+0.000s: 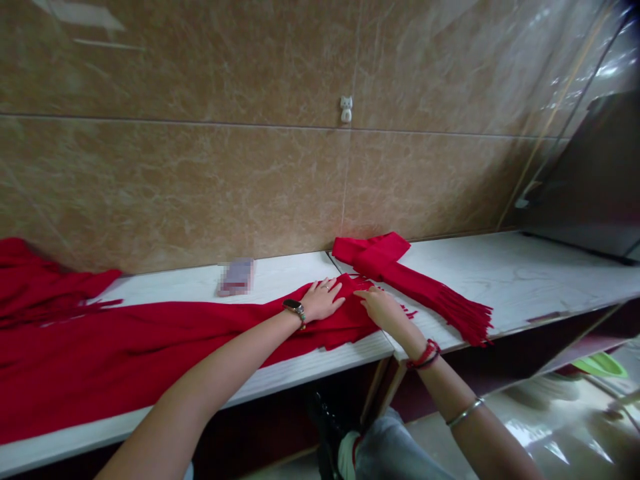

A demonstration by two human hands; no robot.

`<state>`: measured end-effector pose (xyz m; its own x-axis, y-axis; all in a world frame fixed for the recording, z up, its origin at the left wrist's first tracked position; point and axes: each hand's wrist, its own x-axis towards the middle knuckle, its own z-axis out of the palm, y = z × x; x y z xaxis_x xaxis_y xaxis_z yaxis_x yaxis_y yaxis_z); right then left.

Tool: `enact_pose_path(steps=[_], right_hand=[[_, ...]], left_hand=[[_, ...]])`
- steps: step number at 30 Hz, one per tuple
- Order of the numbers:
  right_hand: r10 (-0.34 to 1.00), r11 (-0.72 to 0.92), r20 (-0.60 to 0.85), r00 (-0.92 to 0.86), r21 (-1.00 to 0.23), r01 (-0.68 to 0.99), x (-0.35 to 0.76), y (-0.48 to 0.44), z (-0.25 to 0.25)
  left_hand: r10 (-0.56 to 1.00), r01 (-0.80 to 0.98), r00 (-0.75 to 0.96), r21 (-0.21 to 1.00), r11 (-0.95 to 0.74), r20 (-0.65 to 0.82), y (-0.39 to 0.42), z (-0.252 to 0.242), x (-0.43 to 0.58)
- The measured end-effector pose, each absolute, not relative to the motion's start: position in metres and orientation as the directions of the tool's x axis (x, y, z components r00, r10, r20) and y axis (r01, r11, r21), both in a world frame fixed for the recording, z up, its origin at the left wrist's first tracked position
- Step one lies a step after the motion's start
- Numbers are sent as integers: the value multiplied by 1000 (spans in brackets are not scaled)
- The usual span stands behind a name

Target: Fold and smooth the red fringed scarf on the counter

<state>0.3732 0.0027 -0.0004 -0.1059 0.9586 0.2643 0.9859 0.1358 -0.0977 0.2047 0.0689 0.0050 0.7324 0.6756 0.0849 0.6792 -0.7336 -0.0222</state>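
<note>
Cloth [165, 340], red, lay spread along the white counter [500, 280] in the head view, its fringed end under and beside both hands. From the lower left, the left arm stretched forward and inward; the left hand [324, 300] rested palm down on the cloth near that end, fingers spread and pointing to the upper right, clasping nothing. From the lower right, the right arm angled up and leftward. The right hand [383, 308] was at the fringed end, knuckles up, index finger pointing left; whether it pinched any cloth, I could not tell. Just beyond it lay a folded scarf [415, 277], also red.
</note>
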Motion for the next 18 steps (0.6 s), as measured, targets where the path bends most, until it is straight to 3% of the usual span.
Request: enact_pose_path(steps=[4,7,14,18], right_hand=[[948,99,313,-66,-91,991,375,6,2],[934,111,351,-63,-117,987,376,13,0],[927,145,370,-55,-220,965,375,26,2],[899,125,438,-23,-205,971,378,25,5]], left_hand=[[579,619,785,-249,-745,219,63,11,198],[497,546,838,-355,-759,225,60,11,181],[526,559,829,-291,-777,187,50,9,153],[527,559,828,-214,-801,193,46,14,158]])
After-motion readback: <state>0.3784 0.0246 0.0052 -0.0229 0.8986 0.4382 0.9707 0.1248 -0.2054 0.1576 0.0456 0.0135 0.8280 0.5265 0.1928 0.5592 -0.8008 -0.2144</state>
